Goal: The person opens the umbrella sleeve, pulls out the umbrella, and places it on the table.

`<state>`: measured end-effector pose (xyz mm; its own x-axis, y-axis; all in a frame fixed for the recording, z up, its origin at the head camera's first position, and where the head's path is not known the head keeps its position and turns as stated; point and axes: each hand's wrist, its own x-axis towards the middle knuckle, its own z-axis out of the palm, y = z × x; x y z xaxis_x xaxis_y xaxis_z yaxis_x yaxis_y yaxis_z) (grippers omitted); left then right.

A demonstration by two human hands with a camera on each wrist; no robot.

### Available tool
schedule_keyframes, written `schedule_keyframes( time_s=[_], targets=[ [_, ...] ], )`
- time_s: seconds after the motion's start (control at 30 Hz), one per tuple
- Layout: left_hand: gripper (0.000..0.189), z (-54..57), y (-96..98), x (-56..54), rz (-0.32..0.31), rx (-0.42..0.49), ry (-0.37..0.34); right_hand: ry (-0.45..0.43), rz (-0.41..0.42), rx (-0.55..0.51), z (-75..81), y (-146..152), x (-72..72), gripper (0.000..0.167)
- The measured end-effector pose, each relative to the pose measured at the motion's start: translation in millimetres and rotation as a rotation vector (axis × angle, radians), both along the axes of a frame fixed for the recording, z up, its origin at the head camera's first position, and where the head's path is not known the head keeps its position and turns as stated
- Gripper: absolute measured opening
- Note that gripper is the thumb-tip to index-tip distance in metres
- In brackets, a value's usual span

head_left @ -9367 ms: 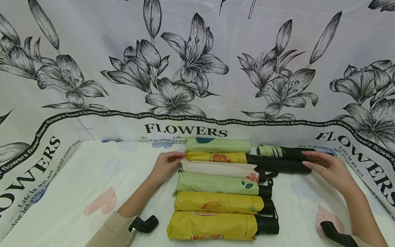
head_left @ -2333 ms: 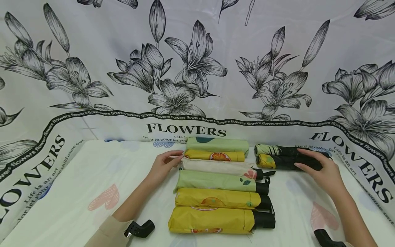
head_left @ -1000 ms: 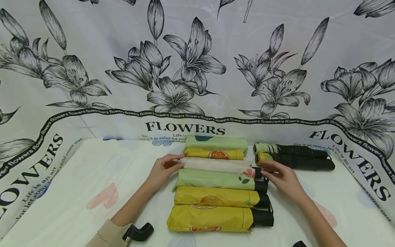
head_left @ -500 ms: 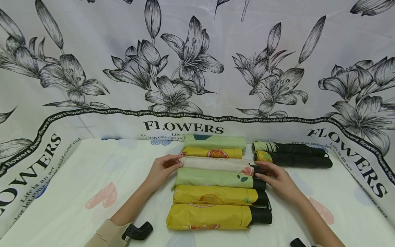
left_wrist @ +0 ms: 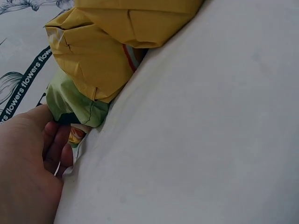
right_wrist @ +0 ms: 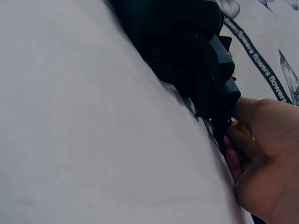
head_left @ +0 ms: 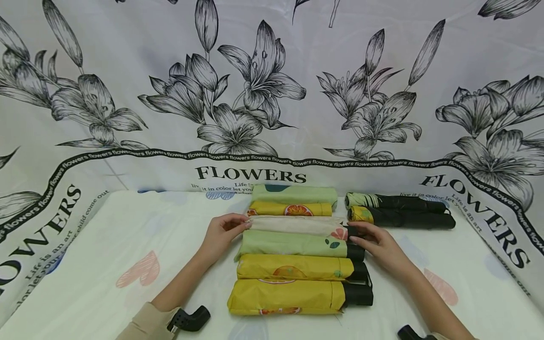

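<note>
In the head view a cream folding umbrella in its fabric sleeve [head_left: 293, 225] lies across the middle of a row. My left hand [head_left: 221, 236] pinches the sleeve's left end between thumb and fingers. At the other end, my right hand [head_left: 380, 243] has thumb and fingertips round the black handle [head_left: 352, 232], which they partly hide. Just behind lies a flat yellow sleeve with an orange slice print [head_left: 297, 209], and behind that a green sleeve [head_left: 293, 195]. Two bare black folded umbrellas, one yellow-tipped [head_left: 408, 218] and one green-tipped [head_left: 403, 204], lie to their right.
Nearer me lie a sheathed green umbrella [head_left: 293, 243] and two sheathed yellow umbrellas, one in the middle [head_left: 293, 267] and one at the front [head_left: 286, 296], black handles pointing right. A flower-printed curtain [head_left: 272, 118] rises behind the white cloth-covered table [head_left: 182, 269].
The yellow-tipped black umbrella came out of the yellow sleeve and was laid at the right. My right hand left it and took the cream umbrella's handle; my left moved to the cream sleeve's end.
</note>
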<state>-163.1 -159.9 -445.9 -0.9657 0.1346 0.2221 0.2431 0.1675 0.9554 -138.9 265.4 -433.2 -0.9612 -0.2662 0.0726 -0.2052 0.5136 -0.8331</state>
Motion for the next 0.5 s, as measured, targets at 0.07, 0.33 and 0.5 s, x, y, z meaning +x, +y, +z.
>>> schedule_keyframes(
  time_s=[0.07, 0.33, 0.5],
  targets=[
    [0.014, 0.6, 0.7, 0.1, 0.003, -0.007, 0.001, -0.003, -0.005, 0.002, -0.6, 0.5, -0.3, 0.044],
    [0.010, -0.5, 2.0, -0.8, 0.012, -0.028, 0.020, -0.002, -0.009, -0.014, -6.2, 5.0, -2.3, 0.042],
    [0.010, -2.0, 1.4, -0.8, 0.024, -0.015, 0.015, -0.014, -0.009, -0.056, -6.0, 4.5, -2.0, 0.041]
  ],
)
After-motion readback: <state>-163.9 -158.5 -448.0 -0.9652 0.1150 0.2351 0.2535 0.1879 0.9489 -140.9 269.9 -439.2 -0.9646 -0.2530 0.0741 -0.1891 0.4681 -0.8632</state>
